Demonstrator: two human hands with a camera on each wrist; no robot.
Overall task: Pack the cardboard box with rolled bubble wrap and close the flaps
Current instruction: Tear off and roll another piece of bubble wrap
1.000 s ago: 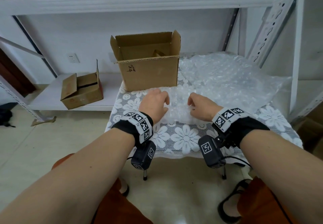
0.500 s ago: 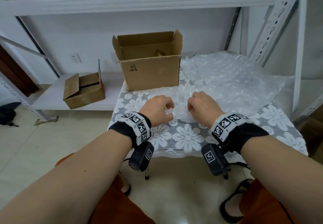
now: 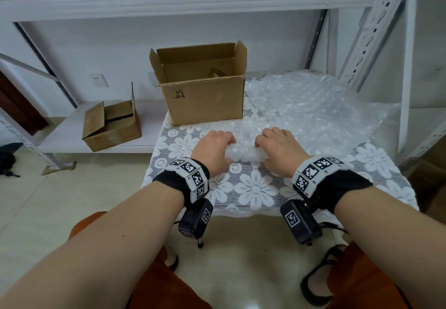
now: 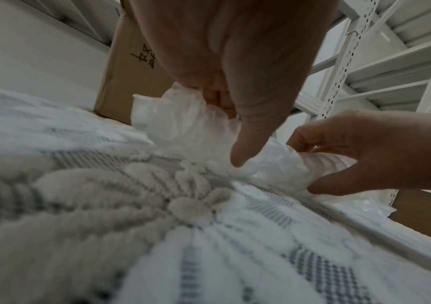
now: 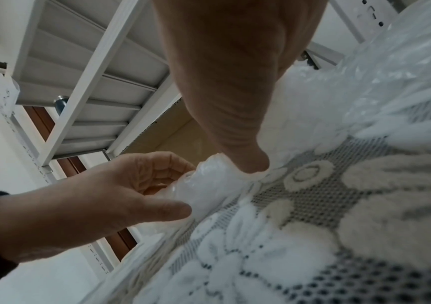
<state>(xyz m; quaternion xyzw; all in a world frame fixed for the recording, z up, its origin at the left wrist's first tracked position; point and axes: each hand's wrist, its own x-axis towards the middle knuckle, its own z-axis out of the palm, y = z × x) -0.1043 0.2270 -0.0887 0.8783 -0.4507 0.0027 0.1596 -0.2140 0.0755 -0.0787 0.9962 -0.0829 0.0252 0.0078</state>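
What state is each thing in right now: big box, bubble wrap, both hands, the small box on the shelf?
cardboard box: upright on the table, flaps open, not yet packed.
bubble wrap: near edge partly rolled, the rest spread flat.
left hand: fingers curled round the roll's left end.
right hand: fingers curled round the roll's right end.
small box: on the low shelf, flaps half open.

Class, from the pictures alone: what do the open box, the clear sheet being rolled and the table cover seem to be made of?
Open box: brown corrugated cardboard, matte; fluted cut edge shows.
Clear sheet: thin glossy plastic bubble wrap, with bubbles.
Table cover: probably white lace fabric, a mesh with raised flowers.
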